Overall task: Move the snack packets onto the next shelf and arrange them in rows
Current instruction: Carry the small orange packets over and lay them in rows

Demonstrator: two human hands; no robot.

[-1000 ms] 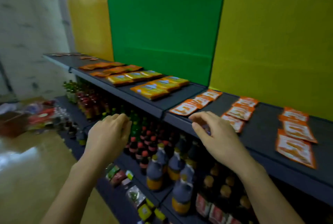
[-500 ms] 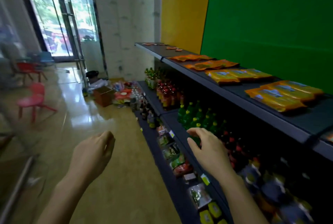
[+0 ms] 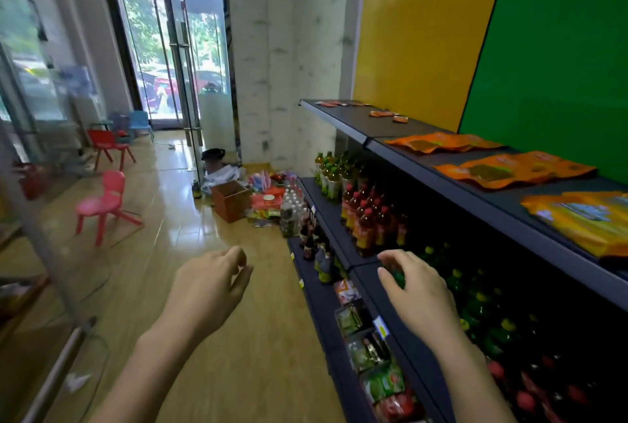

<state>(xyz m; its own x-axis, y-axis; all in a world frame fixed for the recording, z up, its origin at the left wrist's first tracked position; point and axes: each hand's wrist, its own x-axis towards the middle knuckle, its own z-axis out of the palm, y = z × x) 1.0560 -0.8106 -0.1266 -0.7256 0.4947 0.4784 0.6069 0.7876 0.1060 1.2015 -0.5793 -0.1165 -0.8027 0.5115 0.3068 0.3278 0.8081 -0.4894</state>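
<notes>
Orange snack packets [image 3: 441,143] lie in rows on the dark top shelf [image 3: 401,147], with more orange packets [image 3: 513,169] behind them and yellow packets [image 3: 584,218] at the right edge. A few small orange packets [image 3: 384,113] lie on the far shelf section [image 3: 339,116]. My left hand [image 3: 207,286] hangs over the floor with loosely curled fingers, holding nothing. My right hand [image 3: 418,290] hovers in front of the middle shelf of bottles, fingers relaxed, empty. Both hands are well below the top shelf.
Bottles [image 3: 367,222] fill the middle shelves, small packets [image 3: 367,351] the lowest. A cardboard box [image 3: 231,200] and loose goods sit on the wooden floor. Pink [image 3: 102,205] and red chairs [image 3: 108,145] stand left, by a glass partition [image 3: 44,218] and glass doors [image 3: 176,59].
The view has swung left along the aisle; the orange-and-white packets seen a second ago are out of frame. Both hands dropped from the top shelf's edge and stay empty.
</notes>
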